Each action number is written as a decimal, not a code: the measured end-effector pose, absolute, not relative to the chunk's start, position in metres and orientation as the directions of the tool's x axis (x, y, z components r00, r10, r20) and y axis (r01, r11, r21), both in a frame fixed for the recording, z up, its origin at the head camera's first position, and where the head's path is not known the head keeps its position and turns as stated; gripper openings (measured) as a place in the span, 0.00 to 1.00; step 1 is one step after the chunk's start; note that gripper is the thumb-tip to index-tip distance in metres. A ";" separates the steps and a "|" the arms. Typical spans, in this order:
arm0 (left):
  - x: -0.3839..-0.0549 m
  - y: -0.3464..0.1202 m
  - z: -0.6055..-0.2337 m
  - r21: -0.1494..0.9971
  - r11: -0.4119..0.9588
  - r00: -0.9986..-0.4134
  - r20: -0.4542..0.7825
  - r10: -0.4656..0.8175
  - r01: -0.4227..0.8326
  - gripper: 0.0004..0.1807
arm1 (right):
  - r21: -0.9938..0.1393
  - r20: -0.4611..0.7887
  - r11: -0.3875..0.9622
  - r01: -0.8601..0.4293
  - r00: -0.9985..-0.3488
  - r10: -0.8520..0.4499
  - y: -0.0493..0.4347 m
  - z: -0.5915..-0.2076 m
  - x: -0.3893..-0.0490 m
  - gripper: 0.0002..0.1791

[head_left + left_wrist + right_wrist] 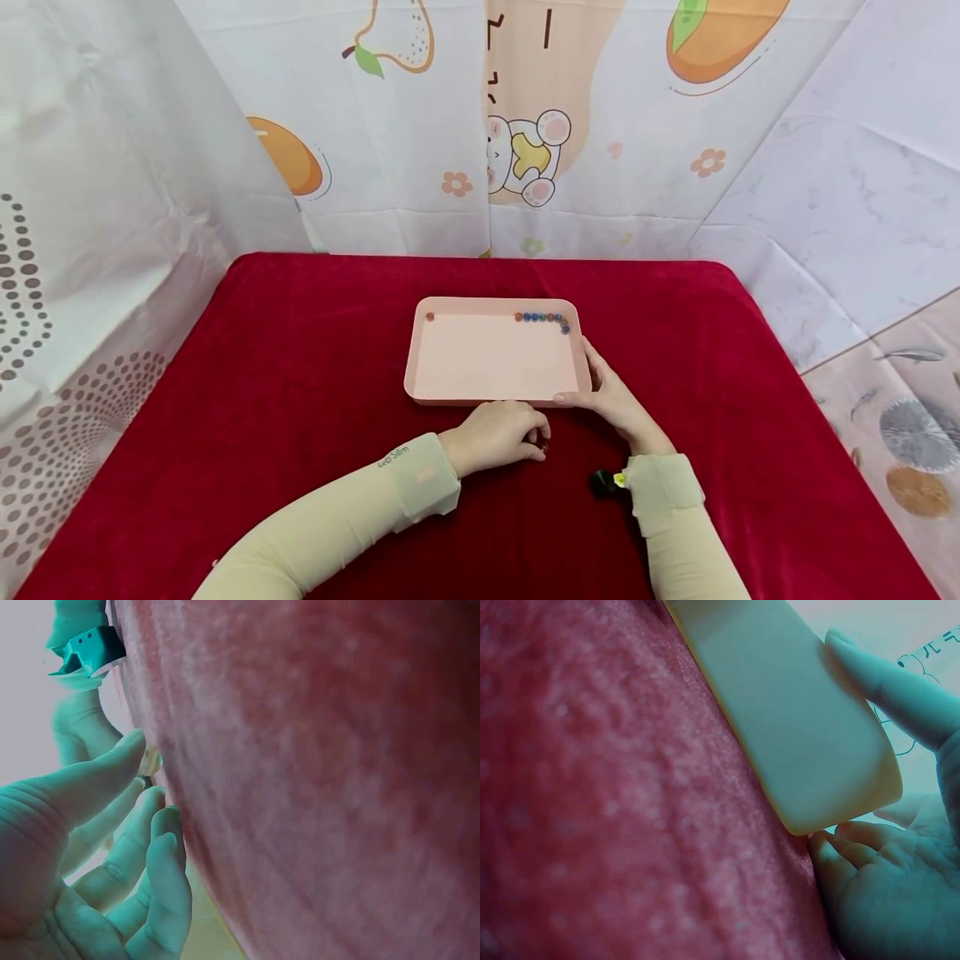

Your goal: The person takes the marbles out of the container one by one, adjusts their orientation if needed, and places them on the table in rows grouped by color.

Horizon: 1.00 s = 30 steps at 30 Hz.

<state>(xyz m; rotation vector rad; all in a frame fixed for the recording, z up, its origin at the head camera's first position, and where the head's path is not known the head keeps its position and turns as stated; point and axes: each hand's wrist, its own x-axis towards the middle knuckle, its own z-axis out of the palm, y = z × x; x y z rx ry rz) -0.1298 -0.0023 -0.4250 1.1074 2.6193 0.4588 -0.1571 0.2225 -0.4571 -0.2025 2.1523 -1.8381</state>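
My left hand is just in front of the tray's near edge, back of the hand upward. In the left wrist view its thumb and fingertips pinch a small glass marble, clear with an amber tint. A shallow pale pink tray lies flat on the cloth. My right hand grips its near right corner, thumb on the front rim and fingers along the right side. Inside the tray, several blue and orange marbles line the far right corner. One orange marble sits alone at the far left corner.
Dark red velvet cloth covers the table. A black wrist camera sticks out from the right sleeve. Behind the table hangs a white curtain printed with fruit, and more curtains stand at both sides.
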 end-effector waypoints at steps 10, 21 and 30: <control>-0.136 -0.006 -0.409 0.441 0.642 -0.684 -0.081 0.725 0.628 0.11 | -0.980 -0.132 0.182 0.080 -0.947 -0.293 0.222 -0.455 -0.156 0.58; -0.159 -0.010 -0.389 0.490 0.620 -0.717 0.015 0.697 0.613 0.12 | -0.982 -0.129 0.170 0.080 -0.944 -0.302 0.223 -0.457 -0.157 0.60; -0.183 -0.011 -0.378 0.441 0.684 -0.763 0.001 0.647 0.581 0.11 | -0.983 -0.123 0.171 0.074 -0.946 -0.299 0.221 -0.455 -0.157 0.61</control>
